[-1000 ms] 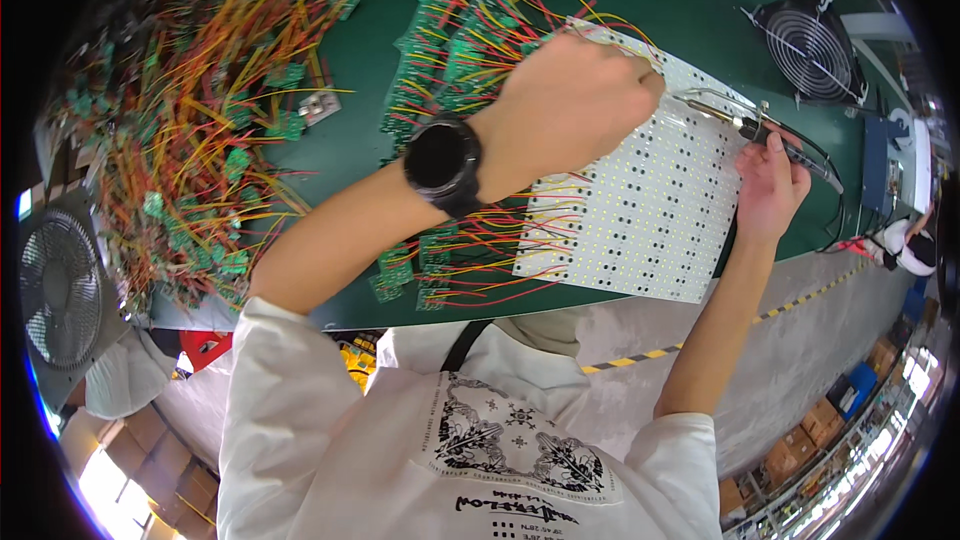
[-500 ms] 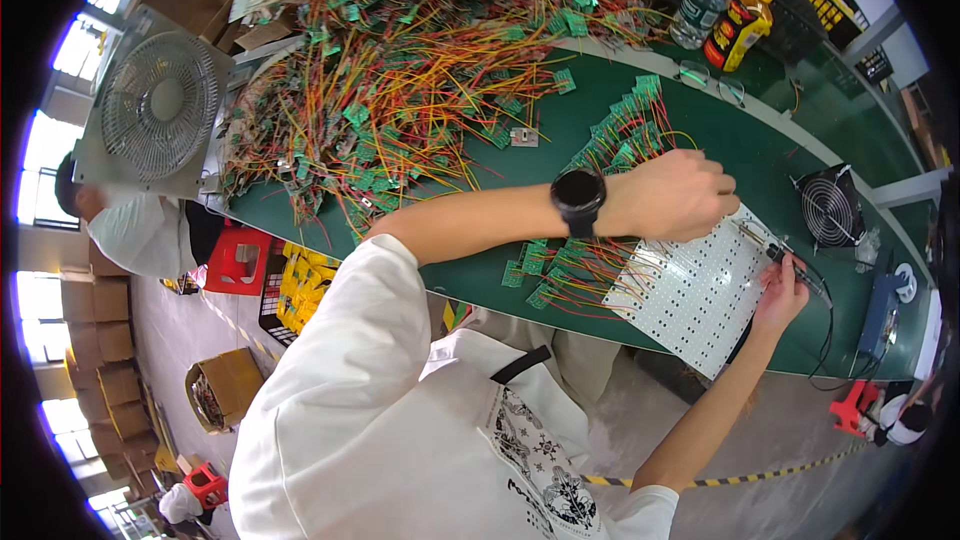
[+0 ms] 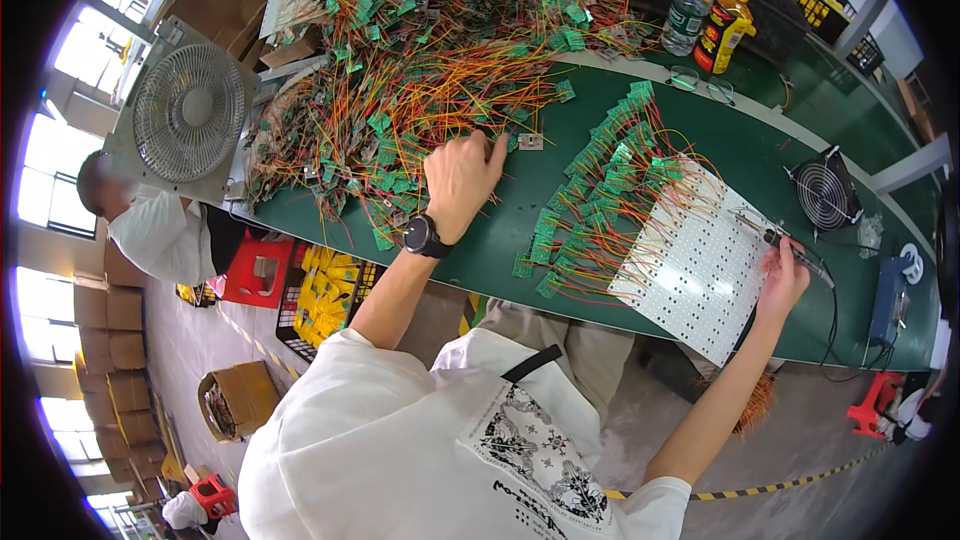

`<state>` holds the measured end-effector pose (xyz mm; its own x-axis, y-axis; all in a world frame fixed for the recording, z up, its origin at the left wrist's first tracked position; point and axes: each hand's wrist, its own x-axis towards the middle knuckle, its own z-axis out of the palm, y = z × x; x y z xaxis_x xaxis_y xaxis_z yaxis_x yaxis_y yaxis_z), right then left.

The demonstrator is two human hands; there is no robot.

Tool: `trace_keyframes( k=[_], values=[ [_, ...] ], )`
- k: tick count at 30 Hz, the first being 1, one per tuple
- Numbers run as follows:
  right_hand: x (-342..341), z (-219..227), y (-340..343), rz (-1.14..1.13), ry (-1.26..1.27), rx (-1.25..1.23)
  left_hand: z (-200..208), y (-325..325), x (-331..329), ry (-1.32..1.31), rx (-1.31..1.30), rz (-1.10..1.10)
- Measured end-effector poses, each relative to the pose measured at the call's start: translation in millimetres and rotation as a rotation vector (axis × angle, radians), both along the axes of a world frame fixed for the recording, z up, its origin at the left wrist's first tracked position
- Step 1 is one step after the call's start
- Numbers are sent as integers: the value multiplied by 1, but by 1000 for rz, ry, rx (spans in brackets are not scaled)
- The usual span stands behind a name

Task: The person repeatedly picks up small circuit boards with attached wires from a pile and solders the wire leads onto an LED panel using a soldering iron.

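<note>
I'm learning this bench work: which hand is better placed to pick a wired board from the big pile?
Probably the left hand: it is at the edge of the pile, with no tool visible in it. The right hand is farther off, near the white panel, holding the soldering iron.

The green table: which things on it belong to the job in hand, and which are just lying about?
Seem part of the job:
- soldering iron, in the right hand
- white dotted panel
- green wired boards beside it
- wire pile, with the left hand at its edge

Probably just lying about:
- clear bottle
- yellow-capped bottle
- eyeglasses
</note>
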<state>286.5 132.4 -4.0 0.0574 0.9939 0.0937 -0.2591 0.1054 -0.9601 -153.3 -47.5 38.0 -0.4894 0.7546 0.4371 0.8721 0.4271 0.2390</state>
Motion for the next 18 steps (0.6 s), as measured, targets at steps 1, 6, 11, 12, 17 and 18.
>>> trace_keyframes(
  k=[1,6,11,12,17,18],
  values=[
    [0,1,-1,12,11,5,1,4,-3,4,-1,-9],
    [3,-3,-1,18,22,2,-2,15,-5,-67,55,-5],
    [-2,0,-2,43,18,34,-7,5,-14,-218,110,-43],
    [0,-1,-1,40,20,32,-5,4,-14,-216,107,-46],
    [5,-3,0,15,-20,25,10,-12,-8,-341,-85,-239],
    [4,-3,-1,15,-20,21,14,-17,-8,-341,-89,-238]
  ],
)
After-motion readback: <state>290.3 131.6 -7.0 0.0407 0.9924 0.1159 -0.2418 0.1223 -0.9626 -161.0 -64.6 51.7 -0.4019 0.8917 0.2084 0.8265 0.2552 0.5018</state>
